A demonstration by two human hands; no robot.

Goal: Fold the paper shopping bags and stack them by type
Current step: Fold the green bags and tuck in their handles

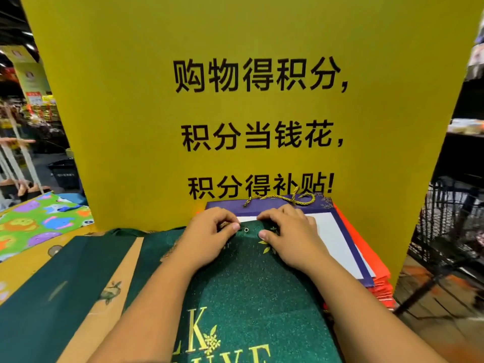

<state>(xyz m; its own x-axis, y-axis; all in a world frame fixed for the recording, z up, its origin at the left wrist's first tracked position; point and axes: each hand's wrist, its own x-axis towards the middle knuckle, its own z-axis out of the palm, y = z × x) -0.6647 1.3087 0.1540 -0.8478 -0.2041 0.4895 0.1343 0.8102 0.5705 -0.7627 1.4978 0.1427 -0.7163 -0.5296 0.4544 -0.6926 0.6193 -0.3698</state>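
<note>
At lower left, dark bags (52,284) already lay flat, and your left hand (209,233) pinched the far edge of the green bag (248,289) beside its eyelet (246,229). That bag lay flat at centre bottom, long axis running up the frame, mouth toward the sign (131,127); it looked folded but not yet stacked. Your right hand (285,231) curled its fingers over the same edge, and right of it a purple bag (262,207) topped orange bags (377,271).

Bag (243,289) seemingly atop stack (377,271), before sign (183,127)
</note>
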